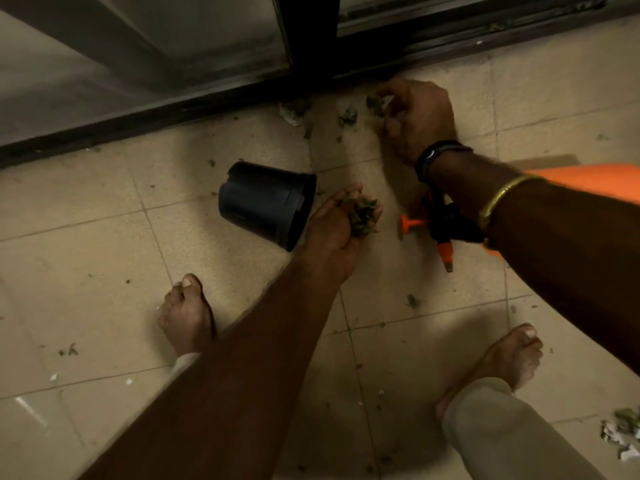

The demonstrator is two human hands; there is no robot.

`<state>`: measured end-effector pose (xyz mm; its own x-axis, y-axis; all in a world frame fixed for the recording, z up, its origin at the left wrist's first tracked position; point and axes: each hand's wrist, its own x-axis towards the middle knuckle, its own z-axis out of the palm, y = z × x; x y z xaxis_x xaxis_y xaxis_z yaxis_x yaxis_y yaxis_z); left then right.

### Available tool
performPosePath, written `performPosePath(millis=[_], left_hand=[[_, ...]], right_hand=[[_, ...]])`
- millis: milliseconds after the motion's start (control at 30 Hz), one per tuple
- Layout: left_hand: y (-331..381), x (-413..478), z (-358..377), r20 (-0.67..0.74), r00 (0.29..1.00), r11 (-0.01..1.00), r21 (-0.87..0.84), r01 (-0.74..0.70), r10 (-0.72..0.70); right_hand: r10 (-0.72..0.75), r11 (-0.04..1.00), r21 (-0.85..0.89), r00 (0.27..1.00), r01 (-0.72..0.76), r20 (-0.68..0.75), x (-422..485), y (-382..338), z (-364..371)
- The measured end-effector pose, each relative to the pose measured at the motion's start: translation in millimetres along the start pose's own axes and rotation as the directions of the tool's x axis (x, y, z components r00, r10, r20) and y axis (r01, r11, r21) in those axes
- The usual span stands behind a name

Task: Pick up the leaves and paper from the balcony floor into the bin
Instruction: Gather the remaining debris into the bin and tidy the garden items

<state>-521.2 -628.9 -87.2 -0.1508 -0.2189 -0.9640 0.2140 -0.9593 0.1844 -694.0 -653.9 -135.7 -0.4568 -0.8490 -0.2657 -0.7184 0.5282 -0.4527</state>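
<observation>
My left hand (337, 230) is cupped palm up, fingers curled round a bunch of dry green leaves (362, 214), just right of a black pot (266, 202) lying on its side. My right hand (415, 116) reaches to the floor by the door track and pinches a leaf (375, 103). More loose leaves (348, 117) and a crumpled bit of white paper (291, 114) lie left of that hand. Another heap of leaves and paper scraps (621, 434) sits at the lower right edge.
A dark sliding-door track (207, 102) runs along the far side of the tiled floor. An orange and black spray bottle (446, 226) lies under my right forearm. My two bare feet (187, 313) (512, 355) stand on the tiles. Small leaf bits are scattered about.
</observation>
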Motion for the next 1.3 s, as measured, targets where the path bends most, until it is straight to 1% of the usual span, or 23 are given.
performPosePath(millis=[33, 133, 233, 367, 433, 500, 567, 633, 767, 933, 967, 1033, 1100, 1167, 1233, 1267, 1300], left_hand=[[0, -1, -1, 0.0, 1.0, 1.0, 0.003, 0.0, 0.0], [0, -1, -5, -0.012, 1.0, 1.0, 0.001, 0.008, -0.008], [-2, -3, -9, -0.02, 1.0, 1.0, 0.011, 0.021, -0.021], [-7, -6, -17, -0.013, 0.999, 0.999, -0.006, 0.035, -0.035], [-10, -7, -22, -0.012, 0.999, 0.999, -0.004, 0.052, -0.052], [-14, -8, -26, -0.017, 0.998, 0.998, -0.006, 0.06, -0.06], [-15, -8, -29, -0.033, 0.998, 0.998, -0.01, 0.058, -0.059], [-14, -6, -32, -0.041, 0.997, 0.998, 0.01, 0.058, -0.058], [-15, -5, -37, -0.031, 0.997, 0.997, 0.024, 0.066, -0.066], [-13, -5, -43, -0.026, 0.998, 0.997, 0.053, 0.058, -0.057], [-12, -6, -44, -0.019, 0.998, 0.996, 0.069, 0.053, -0.052], [-9, -9, -45, -0.006, 0.999, 0.996, 0.071, 0.045, -0.044], [-8, -10, -45, -0.012, 0.999, 0.997, 0.065, 0.032, -0.031], [-8, -17, -40, 0.006, 1.0, 0.998, 0.056, 0.013, -0.013], [-8, -11, -45, 0.003, 1.0, 0.998, 0.055, -0.01, 0.01], [-8, -10, -47, -0.013, 1.0, 0.998, 0.058, -0.008, 0.009], [-6, -16, -42, -0.011, 1.0, 0.998, 0.062, 0.0, 0.001]], right_hand=[[-0.008, 1.0, 0.001, 1.0, 0.008, -0.001, 0, -7, -1], [-0.043, 0.995, -0.092, 0.999, 0.045, 0.024, -2, -22, 5], [-0.113, 0.98, -0.146, 0.984, 0.132, 0.136, -2, -39, 14], [-0.189, 0.933, -0.251, 0.944, 0.259, 0.272, -5, -50, 32], [-0.202, 0.891, -0.339, 0.932, 0.303, 0.303, -6, -51, 40], [-0.236, 0.862, -0.362, 0.913, 0.355, 0.332, -5, -58, 39], [-0.332, 0.855, -0.289, 0.883, 0.431, 0.332, 1, -70, 36], [-0.394, 0.854, -0.206, 0.853, 0.477, 0.342, 9, -87, 34], [-0.428, 0.79, -0.266, 0.807, 0.553, 0.406, 19, -96, 50], [-0.434, 0.804, -0.236, 0.81, 0.546, 0.394, 17, -86, 55], [-0.413, 0.82, -0.235, 0.824, 0.522, 0.388, 13, -82, 53], [-0.32, 0.887, -0.205, 0.871, 0.414, 0.374, 4, -73, 46], [-0.193, 0.949, -0.167, 0.912, 0.267, 0.362, -7, -64, 39], [-0.052, 0.993, -0.085, 0.945, 0.084, 0.324, -17, -53, 32], [0.081, 0.99, 0.087, 0.96, -0.108, 0.268, -28, -45, 22], [0.15, 0.954, 0.212, 0.949, -0.213, 0.277, -38, -44, 15], [0.197, 0.887, 0.347, 0.929, -0.305, 0.313, -49, -44, 8]])
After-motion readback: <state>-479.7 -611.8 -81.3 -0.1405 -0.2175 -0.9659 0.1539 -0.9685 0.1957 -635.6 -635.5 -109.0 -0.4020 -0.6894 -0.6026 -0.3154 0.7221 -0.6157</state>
